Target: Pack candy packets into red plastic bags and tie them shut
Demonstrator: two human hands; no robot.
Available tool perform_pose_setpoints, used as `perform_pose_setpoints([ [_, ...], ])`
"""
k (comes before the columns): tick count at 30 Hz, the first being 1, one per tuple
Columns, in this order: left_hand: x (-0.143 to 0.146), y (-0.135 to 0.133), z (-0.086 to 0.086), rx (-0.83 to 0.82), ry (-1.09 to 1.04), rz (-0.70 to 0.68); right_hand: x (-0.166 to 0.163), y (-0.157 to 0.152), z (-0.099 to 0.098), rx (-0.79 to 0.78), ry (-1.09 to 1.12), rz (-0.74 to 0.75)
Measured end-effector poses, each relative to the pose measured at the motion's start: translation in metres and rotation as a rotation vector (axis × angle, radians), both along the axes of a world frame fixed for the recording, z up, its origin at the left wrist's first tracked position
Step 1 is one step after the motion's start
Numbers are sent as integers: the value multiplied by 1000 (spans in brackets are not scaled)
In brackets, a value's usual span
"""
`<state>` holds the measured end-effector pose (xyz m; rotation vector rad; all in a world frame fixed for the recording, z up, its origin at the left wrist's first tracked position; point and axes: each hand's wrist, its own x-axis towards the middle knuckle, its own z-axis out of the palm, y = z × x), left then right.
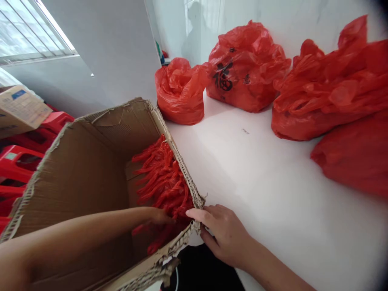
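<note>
A large cardboard box (87,169) with ragged, torn edges stands open before me. Along its right inner wall lie several red plastic bags (165,178), bunched into narrow bundles in a row. Reaching down inside, my left hand (160,217) is closed on a red plastic bag at the near end of that row; its fingertips are partly hidden among the red plastic. My right hand (220,230) grips the box's near right corner, thumb over the torn rim and the other fingers outside.
A white tabletop (248,169) extends to the right. Full red bags stand on it: a small one (182,95), one with black characters (245,68), and more (327,93) at the right. Red plastic stools (18,161) and a smaller carton (22,109) are on the left.
</note>
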<state>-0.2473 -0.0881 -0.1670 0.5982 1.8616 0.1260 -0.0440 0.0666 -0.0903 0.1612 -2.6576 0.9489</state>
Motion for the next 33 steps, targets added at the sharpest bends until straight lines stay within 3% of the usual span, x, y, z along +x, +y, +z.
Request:
perform_pose_setpoints([
  [3, -35, 7, 50, -67, -11, -20, 1, 0, -2, 23, 42, -16],
  [6, -64, 23, 114, 79, 100, -49, 1, 1, -4, 7, 140, -58],
  [8, -72, 33, 158, 259, 342, -131, 1, 1, -5, -10, 217, -110],
  [11, -61, 46, 210, 474, 792, -202, 4, 2, 0, 22, 256, -173],
  [14, -23, 65, 236, 681, 884, -242, 23, 8, 13, 118, 183, -220],
  [18, 55, 107, 242, 843, 629, -533, 86, 20, 34, 112, 155, -401],
  [21, 119, 145, 241, 866, 540, -773, 151, 25, 44, -56, 168, -705],
  [24, 177, 183, 231, 914, 497, -865, 216, 24, 50, -171, 159, -1034],
  [29, 261, 238, 180, 1065, 379, -851, 290, 44, 47, -47, 244, -1464],
  [33, 324, 271, 127, 1290, 255, -638, 314, 93, 30, -37, 360, -1679],
])
